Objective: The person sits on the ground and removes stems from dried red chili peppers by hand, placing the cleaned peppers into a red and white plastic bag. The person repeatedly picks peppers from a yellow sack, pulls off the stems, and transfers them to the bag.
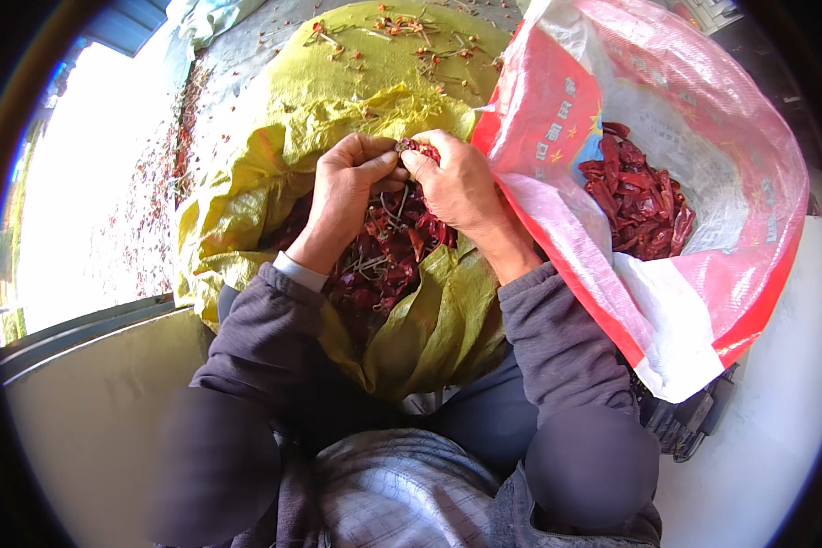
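Observation:
Both hands meet above the mouth of a yellow woven sack [438, 315]. My right hand [455, 181] is closed around a dried red chili pepper [428, 151], whose stem end points left. My left hand [349, 185] pinches at that stem end with thumb and forefinger; whether a stem is between them cannot be seen. Below the hands, the sack holds dark red dried chilies [383, 253], many with pale stems. To the right, a red and white woven plastic bag [548, 130] stands wide open with dried chilies [637, 192] inside, on which few stems show.
A full yellow sack [370, 48] lies behind the open one, with loose stems and bits of chili on top. More scraps are scattered over the floor [229, 89] at the left. Low walls [109, 397] flank both sides, and a dark slatted object [692, 418] sits under the red bag.

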The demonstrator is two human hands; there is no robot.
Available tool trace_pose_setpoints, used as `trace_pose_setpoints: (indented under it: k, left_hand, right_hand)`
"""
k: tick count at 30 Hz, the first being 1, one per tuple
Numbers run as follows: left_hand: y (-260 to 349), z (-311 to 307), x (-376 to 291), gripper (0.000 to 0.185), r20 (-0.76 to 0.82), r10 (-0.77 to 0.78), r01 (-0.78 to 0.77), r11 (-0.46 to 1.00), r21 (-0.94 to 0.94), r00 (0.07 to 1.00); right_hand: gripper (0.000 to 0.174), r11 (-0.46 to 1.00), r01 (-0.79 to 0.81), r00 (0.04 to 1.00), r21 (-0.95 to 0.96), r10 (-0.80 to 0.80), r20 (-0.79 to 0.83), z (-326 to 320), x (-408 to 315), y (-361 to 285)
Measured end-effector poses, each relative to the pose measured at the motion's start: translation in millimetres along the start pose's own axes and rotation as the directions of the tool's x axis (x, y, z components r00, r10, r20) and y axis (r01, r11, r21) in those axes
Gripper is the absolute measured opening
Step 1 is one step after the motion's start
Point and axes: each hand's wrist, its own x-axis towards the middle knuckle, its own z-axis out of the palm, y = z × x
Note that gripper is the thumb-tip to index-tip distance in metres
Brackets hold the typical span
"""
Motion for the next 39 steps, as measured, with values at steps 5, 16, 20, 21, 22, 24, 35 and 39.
trace_pose_setpoints:
  k: [5, 16, 20, 21, 22, 24, 35, 39]
  left_hand:
    - [15.3, 5.0, 21.8, 0.021, 0.119, 0.158, -0.196, 0.837, 0.51, 0.98]
    - [33.0, 7.9, 36.7, 0.012, 0.409, 0.416, -0.562, 0.37, 0.739, 0.812]
    - [37.3, 7.3, 36.4, 0.01, 0.536, 0.421, -0.659, 0.234, 0.715, 0.732]
    - [36.2, 7.9, 36.6, 0.01, 0.547, 0.431, -0.669, 0.205, 0.715, 0.717]
    - [34.3, 9.7, 37.3, 0.01, 0.549, 0.439, -0.668, 0.177, 0.723, 0.711]
    - [29.3, 13.5, 38.3, 0.011, 0.557, 0.482, -0.682, 0.128, 0.72, 0.677]
    - [27.6, 10.4, 53.3, 0.022, 0.096, 0.249, -0.26, 0.792, 0.552, 0.964]
    - [26.6, 12.2, 49.4, 0.025, 0.103, 0.062, -0.078, 0.984, 0.16, 0.993]
  right_hand:
    - [0.024, 0.988, 0.068, 0.991, -0.137, -0.083, -0.103, -7.1, 14.4, -5.5]
    - [0.022, 0.996, 0.023, 1.0, -0.082, -0.024, -0.013, -17.5, 20.5, -9.2]
    - [0.021, 0.998, -0.007, 1.0, -0.059, 0.008, 0.007, -19.1, 15.3, -13.4]
    - [0.02, 0.996, 0.009, 1.0, -0.091, -0.009, 0.002, -18.2, 14.4, -14.0]
    - [0.02, 0.995, -0.007, 1.0, -0.095, 0.005, -0.02, -17.7, 13.8, -14.6]
    - [0.02, 0.995, -0.006, 0.998, -0.102, -0.001, -0.07, -14.8, 14.1, -15.3]
    - [0.026, 0.981, -0.099, 0.978, 0.168, 0.127, -0.167, 3.9, 25.5, -23.0]
    - [0.028, 0.904, -0.171, 0.955, 0.392, 0.25, -0.158, -4.7, 32.3, -20.6]
